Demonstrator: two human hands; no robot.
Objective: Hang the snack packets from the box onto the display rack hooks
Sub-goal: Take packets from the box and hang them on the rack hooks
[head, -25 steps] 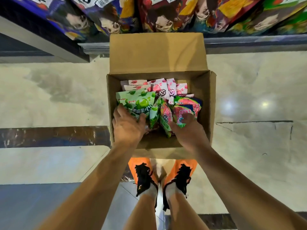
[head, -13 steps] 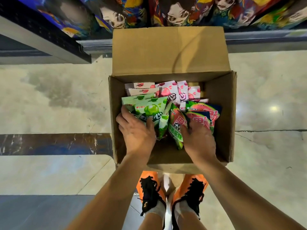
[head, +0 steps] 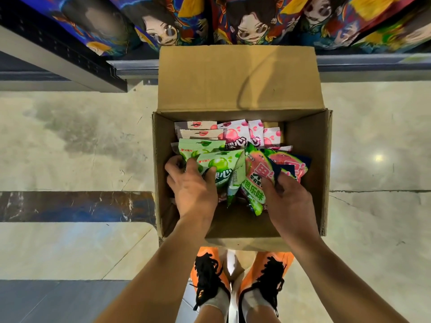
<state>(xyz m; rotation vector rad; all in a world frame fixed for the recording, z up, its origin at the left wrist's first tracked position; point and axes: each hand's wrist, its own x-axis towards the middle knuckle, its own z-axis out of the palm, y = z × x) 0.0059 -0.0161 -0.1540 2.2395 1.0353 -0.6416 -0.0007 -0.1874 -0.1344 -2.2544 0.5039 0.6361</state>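
Two bundles are held in the box [head: 303, 136]: green packets [head: 221, 165], fanned far of the left hand [head: 193, 192], are pinched; pink packets [head: 257, 174] are apparently gripped by the right hand [head: 289, 201].

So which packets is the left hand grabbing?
The green packets with the apple picture: the left hand grips them. The right hand holds the red-pink ones beside them, and the pale pink ones at the back lie untouched.

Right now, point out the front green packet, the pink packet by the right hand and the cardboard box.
front green packet [head: 221, 165], head view, its printed face
pink packet [head: 257, 171], head view, its pink upper part
cardboard box [head: 305, 136], head view, its right inner wall
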